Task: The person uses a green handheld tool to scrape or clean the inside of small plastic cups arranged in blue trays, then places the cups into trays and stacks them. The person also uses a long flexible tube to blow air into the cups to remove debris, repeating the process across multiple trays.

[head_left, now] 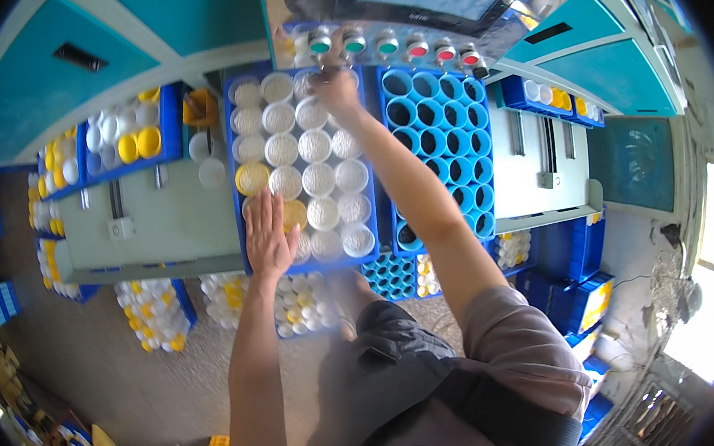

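White cups (281, 147), in blue tray (329, 266); between left grip (270, 245) and right grip (335, 94)

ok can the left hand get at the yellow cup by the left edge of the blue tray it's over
Probably yes: the left hand is spread just below that yellow cup, fingertips close to it, and nothing appears to block the blue tray there.

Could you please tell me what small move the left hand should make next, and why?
Perhaps lift the left hand slightly: its spread fingers partly cover a yellow cup near the front of the blue crate, hiding that spot. The right hand is at the far edge, too blurred to judge its grip.
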{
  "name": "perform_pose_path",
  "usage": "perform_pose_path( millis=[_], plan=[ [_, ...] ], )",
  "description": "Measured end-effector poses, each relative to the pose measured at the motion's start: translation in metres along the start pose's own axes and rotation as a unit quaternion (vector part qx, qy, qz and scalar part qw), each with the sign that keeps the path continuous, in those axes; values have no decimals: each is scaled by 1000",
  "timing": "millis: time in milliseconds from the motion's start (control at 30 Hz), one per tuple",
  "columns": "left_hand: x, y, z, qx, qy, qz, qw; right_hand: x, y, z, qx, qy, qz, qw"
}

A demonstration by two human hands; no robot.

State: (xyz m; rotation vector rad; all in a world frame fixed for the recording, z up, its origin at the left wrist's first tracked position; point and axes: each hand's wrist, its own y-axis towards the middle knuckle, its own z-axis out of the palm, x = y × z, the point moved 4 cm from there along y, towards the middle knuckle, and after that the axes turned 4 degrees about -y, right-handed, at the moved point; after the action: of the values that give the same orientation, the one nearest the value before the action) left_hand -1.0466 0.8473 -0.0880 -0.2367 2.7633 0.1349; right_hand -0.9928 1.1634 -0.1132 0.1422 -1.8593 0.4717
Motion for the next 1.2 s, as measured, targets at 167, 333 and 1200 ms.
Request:
perform_pose_path(
  millis=[167, 333, 1200],
  plan=[
    [-1, 1, 0, 10, 0, -19, 1000, 13, -125, -61, 118, -457, -219, 854],
    [-4, -9, 3, 40, 18, -45, 998, -13, -166, -49, 142, -644, -205, 724],
    [-11, 9, -35, 155, 20, -148, 976, 8, -146, -55, 151, -237, -176, 944]
  ],
)
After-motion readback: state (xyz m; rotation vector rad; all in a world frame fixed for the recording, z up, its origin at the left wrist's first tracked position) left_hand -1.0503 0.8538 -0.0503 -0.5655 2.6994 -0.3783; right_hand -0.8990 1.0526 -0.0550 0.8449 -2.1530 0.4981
